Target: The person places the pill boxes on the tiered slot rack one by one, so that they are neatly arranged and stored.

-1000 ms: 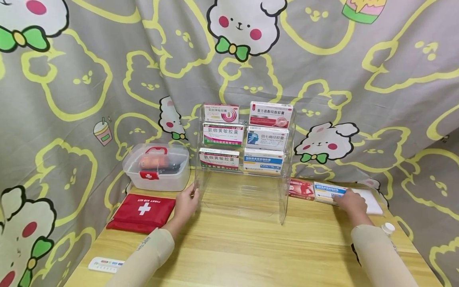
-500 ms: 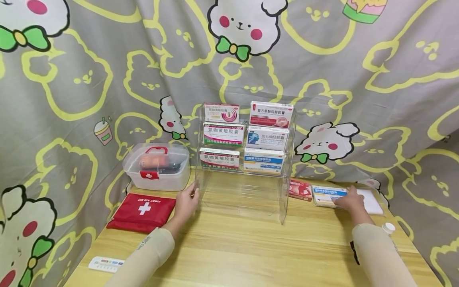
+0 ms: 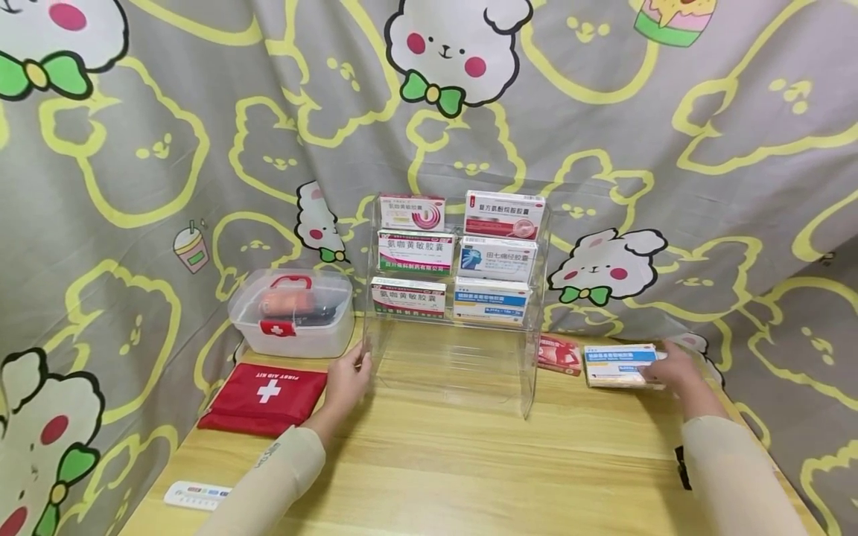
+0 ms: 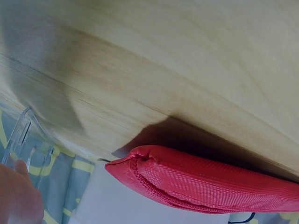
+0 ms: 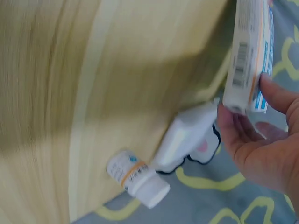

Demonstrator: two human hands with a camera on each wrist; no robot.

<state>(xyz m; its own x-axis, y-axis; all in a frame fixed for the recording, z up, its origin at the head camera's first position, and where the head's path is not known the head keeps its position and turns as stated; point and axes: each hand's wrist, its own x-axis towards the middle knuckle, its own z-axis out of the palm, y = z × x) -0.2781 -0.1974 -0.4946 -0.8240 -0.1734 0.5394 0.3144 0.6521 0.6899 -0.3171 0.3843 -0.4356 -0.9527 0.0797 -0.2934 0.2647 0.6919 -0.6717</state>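
My left hand (image 3: 354, 366) rests against the left side panel of a clear acrylic rack (image 3: 529, 376) that holds several medicine boxes on three tiers. The left wrist view catches only a bit of that hand (image 4: 17, 196) next to the rack's edge (image 4: 18, 133). At the right end of the wooden table (image 3: 456, 461) my right hand (image 3: 660, 366) grips a blue-and-white medicine box (image 3: 618, 365) by its right end, tilted up off the table. In the right wrist view the thumb and fingers of that hand (image 5: 243, 100) pinch the box (image 5: 250, 56).
A small red box (image 3: 558, 354) lies just right of the rack. Left of the rack stand a clear first-aid case (image 3: 293, 313) and a red first-aid pouch (image 3: 264, 394). A white strip (image 3: 197, 494) lies near the front left edge. A white bottle (image 5: 138, 179) and white pad (image 5: 187, 135) lie by the right edge.
My right hand slid right along the blue-and-white box, took hold of its right end and tipped it up off the table. The left hand has stayed on the rack.
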